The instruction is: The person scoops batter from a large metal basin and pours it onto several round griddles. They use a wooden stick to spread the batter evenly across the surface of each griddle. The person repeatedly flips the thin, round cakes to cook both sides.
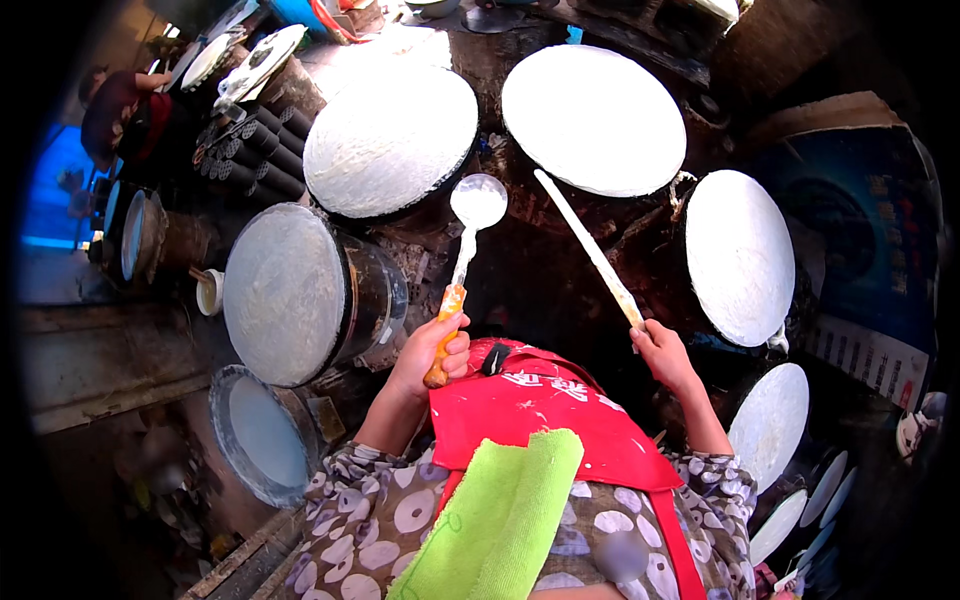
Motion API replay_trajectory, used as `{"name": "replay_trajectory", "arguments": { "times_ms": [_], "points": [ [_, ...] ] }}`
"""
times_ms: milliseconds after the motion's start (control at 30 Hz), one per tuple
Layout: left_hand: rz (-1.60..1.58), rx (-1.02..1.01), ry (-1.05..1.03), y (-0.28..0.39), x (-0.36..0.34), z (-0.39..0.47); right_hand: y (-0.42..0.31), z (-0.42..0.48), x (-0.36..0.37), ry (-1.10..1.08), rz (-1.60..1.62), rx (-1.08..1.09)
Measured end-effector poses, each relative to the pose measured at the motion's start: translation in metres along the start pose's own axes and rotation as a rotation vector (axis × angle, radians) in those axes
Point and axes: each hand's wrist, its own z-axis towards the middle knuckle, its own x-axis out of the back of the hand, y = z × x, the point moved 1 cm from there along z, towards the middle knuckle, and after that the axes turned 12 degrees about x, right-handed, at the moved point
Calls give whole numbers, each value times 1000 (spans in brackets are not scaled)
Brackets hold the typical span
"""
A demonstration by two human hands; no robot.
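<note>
My left hand is closed round the orange handle of a ladle, whose round bowl is coated with white batter. In my right hand is a long stick smeared with white, its far end just below a round griddle covered in white batter. The ladle bowl is near the lower edge of another white-coated griddle. Further coated griddles stand at the left and the right. A bucket of pale liquid is at my lower left.
Perforated coal briquettes are stacked at the upper left, with a person beyond them. A small white cup stands beside the left griddle. More round griddles line the lower right, near a printed blue board.
</note>
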Motion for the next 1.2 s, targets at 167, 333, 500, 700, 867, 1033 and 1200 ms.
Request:
{"name": "replay_trajectory", "arguments": {
  "times_ms": [167,333,500,700,867,1033,1200],
  "points": [
    [-8,10,-30,-2,0,1,13,-2,-7,-4,67,-65],
    [-7,1,-25,-5,2,-2,18,-12,-13,-4,211,-160],
    [-7,-10,-38,-8,5,-2,31,-36,-17,-16,237,-207],
    [-49,-2,-76,-8,10,3,47,-53,8,323,95,-266],
    [-23,32,-117,-5,2,8,63,-44,32,474,-203,-233],
    [6,35,-111,-3,-4,7,65,-35,30,490,-437,-149],
    [12,30,-110,-5,-6,9,58,-46,14,418,-530,-149]
  ]
}}
